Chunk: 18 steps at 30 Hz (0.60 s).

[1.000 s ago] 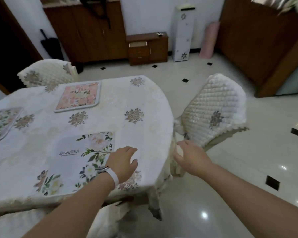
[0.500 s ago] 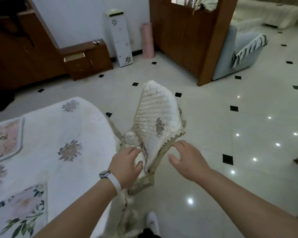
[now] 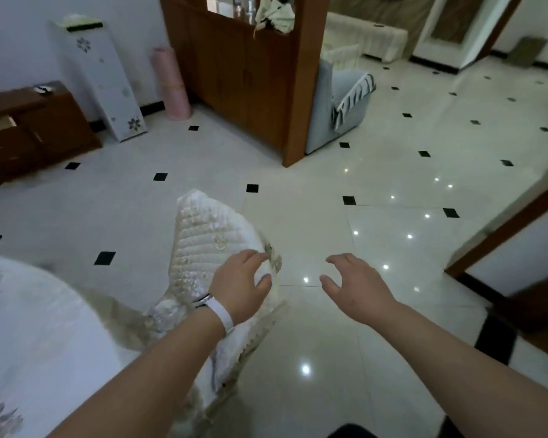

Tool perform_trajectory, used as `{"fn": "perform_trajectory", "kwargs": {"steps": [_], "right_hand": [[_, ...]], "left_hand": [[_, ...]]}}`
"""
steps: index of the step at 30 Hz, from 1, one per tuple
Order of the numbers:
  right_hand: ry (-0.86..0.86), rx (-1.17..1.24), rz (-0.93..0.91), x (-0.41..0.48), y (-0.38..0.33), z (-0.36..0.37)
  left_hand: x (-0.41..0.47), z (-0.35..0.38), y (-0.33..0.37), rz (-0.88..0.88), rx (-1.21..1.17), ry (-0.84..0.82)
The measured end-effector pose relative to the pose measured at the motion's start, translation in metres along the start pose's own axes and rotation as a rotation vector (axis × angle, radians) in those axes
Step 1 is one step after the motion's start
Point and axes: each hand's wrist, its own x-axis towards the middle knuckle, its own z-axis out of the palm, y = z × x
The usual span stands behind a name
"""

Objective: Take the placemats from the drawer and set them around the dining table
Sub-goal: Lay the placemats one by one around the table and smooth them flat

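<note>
The left hand (image 3: pixel 239 287) is hanging over a quilted, cream chair cover (image 3: pixel 209 245) with loose fingers, grasping nothing; the right hand (image 3: pixel 358 287) is hovering released above glossy floor tiles (image 3: pixel 393 137). A flower-patterned cloth is draping the counter (image 3: pixel 29 327). No placemats are showing here.

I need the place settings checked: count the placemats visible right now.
0. None lies on the visible corner of the dining table, and neither the left hand nor the right hand holds one. Most of the table is out of frame.
</note>
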Motion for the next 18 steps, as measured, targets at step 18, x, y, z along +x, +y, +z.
{"fn": "perform_trajectory", "kwargs": {"steps": [18], "right_hand": [[-0.139,0.048,-0.023,0.201,0.225,-0.094]], "left_hand": [[0.241,0.088,0.122,0.015,0.175,-0.09]]}}
